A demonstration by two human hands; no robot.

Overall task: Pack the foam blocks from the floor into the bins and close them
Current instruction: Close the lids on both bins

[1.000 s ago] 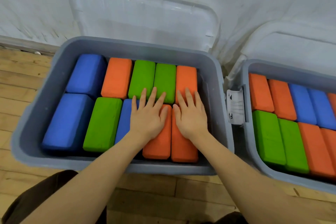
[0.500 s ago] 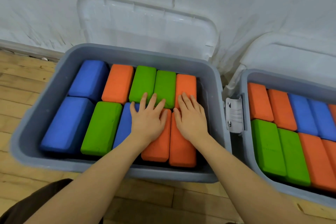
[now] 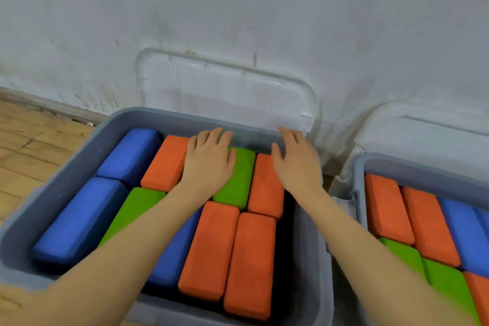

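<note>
Two bare forearms are seen reaching fwd from the bottom edge over a grey bin (image 3: 66, 193) on a wooden floor (image 3: 29, 151); the bin is packed w/ foam blocks (image 3: 209, 249) in orange, blue & green, laid flat in two rows. Left hand (image 3: 207, 160) is held flat, fingers straight, nothing gripped, over the far-row blocks near the back rim; right hand (image 3: 297, 160) is likewise spread & empty, over the far right corner. Contact w/ rim can't be told. To the right, a second grey bin (image 3: 361, 180) is filled too. Behind each, a clear lid (image 3: 225, 87) is stood open against the white wall (image 3: 238, 8).
</note>
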